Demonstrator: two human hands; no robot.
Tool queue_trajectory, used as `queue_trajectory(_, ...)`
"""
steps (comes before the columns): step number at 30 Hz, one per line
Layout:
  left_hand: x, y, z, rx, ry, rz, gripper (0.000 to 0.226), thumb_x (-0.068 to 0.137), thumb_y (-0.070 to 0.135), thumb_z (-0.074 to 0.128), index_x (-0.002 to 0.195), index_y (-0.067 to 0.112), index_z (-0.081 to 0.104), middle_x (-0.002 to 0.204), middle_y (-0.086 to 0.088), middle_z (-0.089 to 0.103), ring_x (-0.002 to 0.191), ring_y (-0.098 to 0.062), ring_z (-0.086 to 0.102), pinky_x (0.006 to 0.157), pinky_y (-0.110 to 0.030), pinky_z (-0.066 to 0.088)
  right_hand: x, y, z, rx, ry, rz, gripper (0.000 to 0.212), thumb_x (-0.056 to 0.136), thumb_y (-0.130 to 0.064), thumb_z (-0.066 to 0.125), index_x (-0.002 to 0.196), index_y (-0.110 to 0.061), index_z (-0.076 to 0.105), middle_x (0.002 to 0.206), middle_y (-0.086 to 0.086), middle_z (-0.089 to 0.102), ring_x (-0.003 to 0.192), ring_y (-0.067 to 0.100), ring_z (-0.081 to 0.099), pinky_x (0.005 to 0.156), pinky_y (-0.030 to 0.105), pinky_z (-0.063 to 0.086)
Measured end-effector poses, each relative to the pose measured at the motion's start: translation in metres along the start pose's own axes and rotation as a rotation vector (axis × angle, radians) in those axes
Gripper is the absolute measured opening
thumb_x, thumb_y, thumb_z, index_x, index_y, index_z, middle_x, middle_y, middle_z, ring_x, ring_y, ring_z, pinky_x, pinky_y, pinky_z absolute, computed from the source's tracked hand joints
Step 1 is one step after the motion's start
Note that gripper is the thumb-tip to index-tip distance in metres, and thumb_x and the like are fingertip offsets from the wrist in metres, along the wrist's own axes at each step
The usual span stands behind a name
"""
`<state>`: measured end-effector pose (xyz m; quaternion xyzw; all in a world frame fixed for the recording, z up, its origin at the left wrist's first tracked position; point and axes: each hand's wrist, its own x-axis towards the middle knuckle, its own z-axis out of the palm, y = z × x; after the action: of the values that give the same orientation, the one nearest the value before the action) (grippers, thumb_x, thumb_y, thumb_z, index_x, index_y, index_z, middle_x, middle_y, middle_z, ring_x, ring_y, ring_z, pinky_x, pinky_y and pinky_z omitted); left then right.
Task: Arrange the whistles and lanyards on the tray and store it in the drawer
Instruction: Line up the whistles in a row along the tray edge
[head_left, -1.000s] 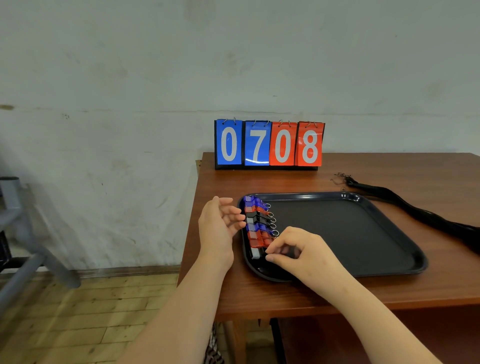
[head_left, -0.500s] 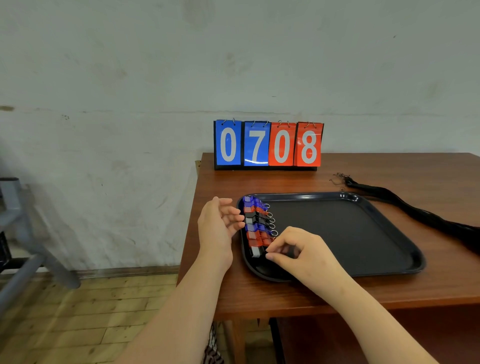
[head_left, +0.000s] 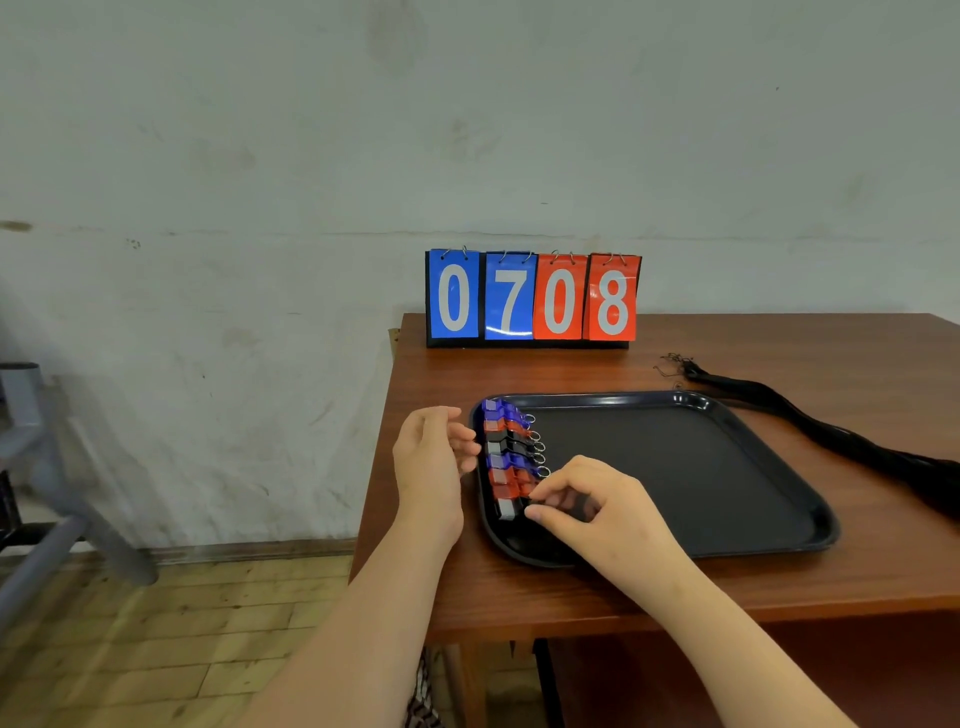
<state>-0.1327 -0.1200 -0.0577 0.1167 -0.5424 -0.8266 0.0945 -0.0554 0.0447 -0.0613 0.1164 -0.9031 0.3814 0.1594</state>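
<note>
Whistles (head_left: 506, 447) sit in 1 column along the left edge of the tray (head_left: 727, 467), long axis running away from the person. The right hand (head_left: 597, 504) pinches the nearest whistle (head_left: 506, 509), thumb and fingertips closed on it. The left hand (head_left: 431, 457) hovers at the left rim, fingers loosely curled, empty. Lanyards (head_left: 893, 457) lie off-tray to the right, nearer the right hand.

Row of whistles (head_left: 506, 447): blue, red, black, blue, red; the nearest whistle (head_left: 506, 509), at my right hand (head_left: 597, 506), black with grey mouthpiece. Tray (head_left: 701, 467): black-navy. Lanyards (head_left: 810, 421), 2 o'clock: black. Scoreboard (head_left: 532, 299), 12 o'clock: blue and red cards, white digits.
</note>
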Motion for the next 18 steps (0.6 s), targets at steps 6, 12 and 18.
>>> queue_trajectory(6,-0.006,-0.004,0.0,0.175,0.075,0.14,0.013,0.094,0.009,0.052,0.098,0.017,0.061,0.08,-0.001,0.062,0.066,-0.011,0.057,0.063,-0.023,0.047,-0.005,0.006,-0.018,0.044,0.131,0.051,0.009,0.087,-0.024,0.072,0.086,-0.033,0.071,0.083,-0.014,0.065,0.081,0.006,0.061,0.069,0.016,0.049)
queue_trajectory(12,-0.006,-0.006,0.003,0.357,0.035,0.146,0.016,0.096,0.016,0.054,0.11,0.023,0.058,0.103,0.011,0.06,0.093,-0.005,0.058,0.066,-0.02,0.043,-0.007,0.061,-0.075,-0.212,0.338,0.22,0.011,0.091,-0.022,0.065,0.1,-0.027,0.068,0.101,-0.012,0.065,0.097,0.006,0.059,0.083,0.026,0.044)
queue_trajectory(18,-0.005,-0.009,0.004,0.44,-0.082,0.147,0.019,0.095,0.018,0.053,0.112,0.026,0.057,0.107,0.012,0.06,0.098,-0.006,0.059,0.077,-0.03,0.053,-0.01,0.114,-0.117,-0.392,0.289,0.505,0.039,0.093,-0.033,0.06,0.13,-0.02,0.059,0.132,0.005,0.059,0.118,0.026,0.054,0.101,0.047,0.046)
